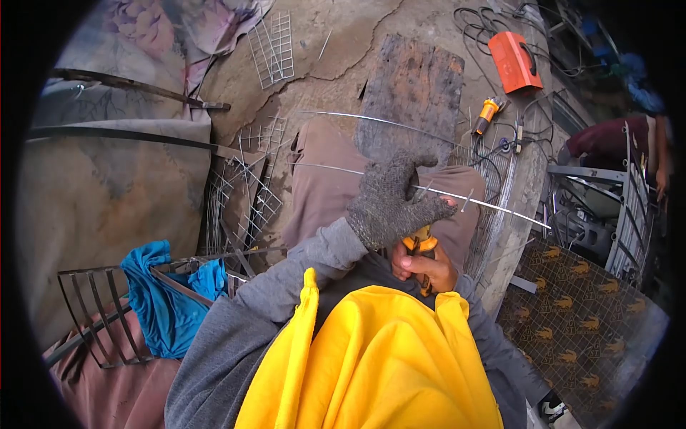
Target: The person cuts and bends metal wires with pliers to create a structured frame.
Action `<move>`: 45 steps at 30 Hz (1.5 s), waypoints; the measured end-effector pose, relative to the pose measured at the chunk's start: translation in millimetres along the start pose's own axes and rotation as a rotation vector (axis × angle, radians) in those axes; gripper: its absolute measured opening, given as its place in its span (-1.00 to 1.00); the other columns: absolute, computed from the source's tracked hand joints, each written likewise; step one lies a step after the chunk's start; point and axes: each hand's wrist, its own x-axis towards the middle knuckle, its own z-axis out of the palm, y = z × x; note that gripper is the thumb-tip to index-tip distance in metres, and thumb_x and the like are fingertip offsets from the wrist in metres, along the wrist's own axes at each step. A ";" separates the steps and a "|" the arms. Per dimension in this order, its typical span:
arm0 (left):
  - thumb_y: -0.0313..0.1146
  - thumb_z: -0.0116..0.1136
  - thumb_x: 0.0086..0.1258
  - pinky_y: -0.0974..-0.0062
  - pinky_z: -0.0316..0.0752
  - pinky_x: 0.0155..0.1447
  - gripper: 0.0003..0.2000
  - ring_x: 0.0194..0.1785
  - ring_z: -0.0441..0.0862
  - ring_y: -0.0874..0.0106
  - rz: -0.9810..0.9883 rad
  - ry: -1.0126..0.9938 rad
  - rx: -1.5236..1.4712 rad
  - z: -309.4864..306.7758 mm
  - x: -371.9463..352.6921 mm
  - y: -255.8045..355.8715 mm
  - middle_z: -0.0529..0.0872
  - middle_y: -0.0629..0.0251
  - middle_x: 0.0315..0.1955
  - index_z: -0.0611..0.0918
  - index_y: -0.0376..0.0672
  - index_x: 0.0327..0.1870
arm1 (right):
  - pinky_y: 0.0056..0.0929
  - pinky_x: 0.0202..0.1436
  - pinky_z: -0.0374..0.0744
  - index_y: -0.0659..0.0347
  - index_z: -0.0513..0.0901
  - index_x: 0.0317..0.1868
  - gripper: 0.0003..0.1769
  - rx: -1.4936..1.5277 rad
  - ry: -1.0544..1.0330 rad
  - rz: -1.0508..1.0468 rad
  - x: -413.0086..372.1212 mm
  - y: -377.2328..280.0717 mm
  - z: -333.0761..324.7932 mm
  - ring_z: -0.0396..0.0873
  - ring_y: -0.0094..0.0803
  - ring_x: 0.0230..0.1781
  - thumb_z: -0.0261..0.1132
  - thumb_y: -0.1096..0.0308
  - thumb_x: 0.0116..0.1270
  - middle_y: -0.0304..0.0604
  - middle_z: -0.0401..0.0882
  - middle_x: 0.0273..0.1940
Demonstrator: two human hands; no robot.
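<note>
My left hand (389, 204), in a dark grey knitted glove, is closed around a thin metal rod (500, 208) above my lap. The rod runs out from both sides of the glove, with short cross wires on its right part. Bare skin shows at the thumb tip. Just below, my bare right hand (431, 270) grips pliers with yellow and black handles (420, 242); their jaws are hidden near the glove. A second metal rod (386, 120) lies across beyond my knees, over a worn wooden board (411, 89).
An orange-red welding machine (511, 63) and a yellow angle grinder (488, 116) stand among cables at upper right. Wire grids (275, 46) lie on the ground. Another person (607, 146) is by a metal frame (629, 214). Blue cloth (168, 307) hangs over a rack at left.
</note>
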 end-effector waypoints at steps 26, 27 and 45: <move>-0.10 0.55 0.22 0.40 0.41 -0.29 -0.38 -0.42 0.50 0.49 -0.078 0.001 -0.016 2.2 5.4 -20.6 0.52 0.30 -0.54 0.55 -0.16 0.24 | -0.24 0.06 0.55 0.26 0.51 0.12 -0.64 -0.894 0.471 -0.329 9.4 1.5 -3.2 0.69 0.03 -0.04 0.33 0.23 0.46 0.09 0.68 -0.15; -0.10 0.52 0.25 0.41 0.42 -0.29 -0.40 -0.42 0.49 0.49 -0.098 -0.039 -0.054 -1.5 7.1 -21.3 0.52 0.31 -0.53 0.56 -0.16 0.24 | -0.25 0.06 0.55 0.25 0.52 0.10 -0.65 -0.913 0.419 -0.229 5.6 -4.8 -4.6 0.70 0.01 -0.04 0.33 0.24 0.46 0.07 0.69 -0.15; -0.20 0.33 0.47 0.50 0.53 0.06 -0.65 -0.11 0.60 0.52 -0.095 -0.217 -0.122 -36.1 28.2 -28.9 0.72 0.31 -0.16 0.67 -0.18 0.16 | -0.37 0.09 0.60 0.32 0.50 0.27 -0.58 -0.418 0.285 0.158 -21.3 -36.6 -26.1 0.67 -0.34 -0.01 0.26 0.27 0.53 -0.04 0.70 0.00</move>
